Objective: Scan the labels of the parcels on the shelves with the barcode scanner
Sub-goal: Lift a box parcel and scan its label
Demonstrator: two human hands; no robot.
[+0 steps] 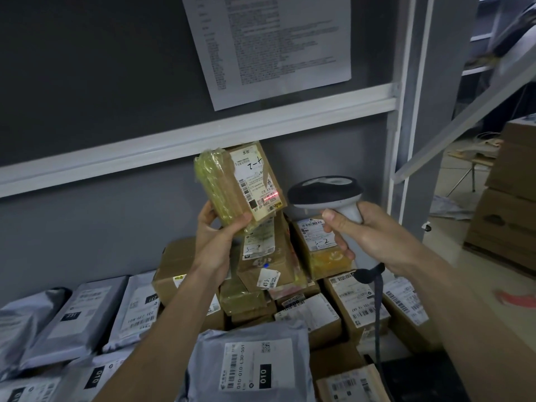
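My left hand (216, 239) grips a small cardboard parcel (229, 187) wrapped in yellowish tape, lifted above the pile and tilted. Its white shipping label (255, 181) faces the scanner, and a red scan line glows across the label's lower right. My right hand (365, 230) grips the grey handle of the barcode scanner (326, 191), thumb on top; its dark head points left at the label, a short gap away. The scanner's cable (377, 309) hangs down over the parcels.
Below lie several cardboard boxes (342, 291) and grey poly mailers (249, 364) with labels, heaped on the shelf. A printed sheet (269, 44) hangs on the dark back wall. A white shelf rail (174, 140) crosses above. Stacked brown cartons (510, 204) stand at right.
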